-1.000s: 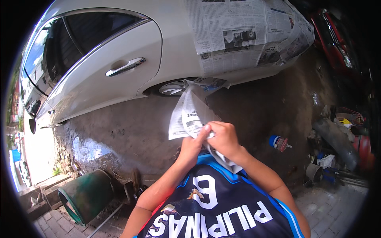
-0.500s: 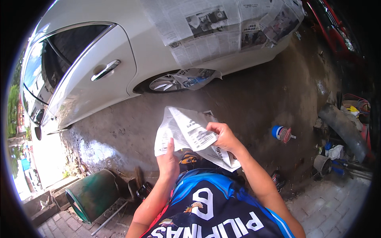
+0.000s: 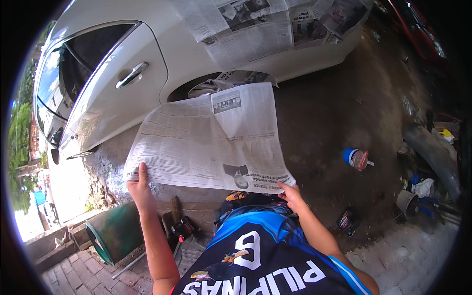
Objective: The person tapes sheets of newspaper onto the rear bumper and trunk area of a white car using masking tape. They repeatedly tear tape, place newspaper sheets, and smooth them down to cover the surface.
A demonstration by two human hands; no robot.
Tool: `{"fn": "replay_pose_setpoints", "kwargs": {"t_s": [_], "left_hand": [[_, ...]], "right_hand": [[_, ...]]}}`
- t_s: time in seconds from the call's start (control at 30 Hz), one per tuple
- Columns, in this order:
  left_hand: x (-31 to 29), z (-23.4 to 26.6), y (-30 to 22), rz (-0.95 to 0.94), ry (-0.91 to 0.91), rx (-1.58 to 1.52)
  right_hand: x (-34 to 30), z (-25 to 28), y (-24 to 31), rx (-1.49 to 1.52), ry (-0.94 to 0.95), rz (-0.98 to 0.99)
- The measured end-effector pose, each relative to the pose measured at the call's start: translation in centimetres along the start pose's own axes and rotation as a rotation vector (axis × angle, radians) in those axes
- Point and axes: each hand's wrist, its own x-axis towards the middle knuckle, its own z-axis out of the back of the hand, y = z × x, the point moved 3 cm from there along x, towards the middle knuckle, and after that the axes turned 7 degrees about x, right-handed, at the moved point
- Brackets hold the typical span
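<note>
I have one big newspaper sheet (image 3: 196,142) open in front of me, in the middle of my view and a bit toward twelve o'clock. My left hand (image 3: 140,189), at eight o'clock, pinches its near left corner with the thumb on top. My right hand (image 3: 291,194), at four o'clock, pinches the near right corner the same way. My other fingers go under the paper, so I can't see all of them. The sheet is pulled wide, with soft folds and bumps in it.

Up from twelve to one o'clock, the newspaper cover (image 3: 250,42) already lies over the back side of the white car (image 3: 182,59). I think that part is mostly done, but a strip of white paint shows under its low edge. At twelve o'clock, a small paper piece (image 3: 253,77) hides some of the back wheel (image 3: 204,88). Some wheel shows past it, so I'd say the wheel is only partly covered. My big sheet is in front of the wheel's low part. I can't tell if its far edge touches the car, but it looks loose, not stuck on yet.

At ten o'clock, the back door (image 3: 128,98) and its shiny handle (image 3: 132,74) are bare. A blue and pink container (image 3: 358,158) lies at three o'clock.
</note>
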Motion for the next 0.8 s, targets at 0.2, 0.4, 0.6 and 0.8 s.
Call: {"fn": "replay_pose_setpoints", "kwargs": {"t_s": [0.2, 0.4, 0.6, 0.8], "left_hand": [[0.1, 3.9, -1.2, -0.058, -0.046, -0.119], [3.6, 7.0, 6.6, 0.339, -0.072, -0.424], [12.2, 8.3, 13.3, 0.589, -0.018, -0.738], [24.9, 7.3, 17.4, 0.502, -0.101, -0.926]], "right_hand": [[3.3, -0.6, 2.5, 0.1, 0.084, -0.089], [1.4, -5.2, 13.6, 0.397, 0.233, 0.113], [-2.7, -16.9, 24.1, 0.564, 0.673, 0.351], [-2.8, -28.0, 29.2, 0.544, 0.8, 0.52]]}}
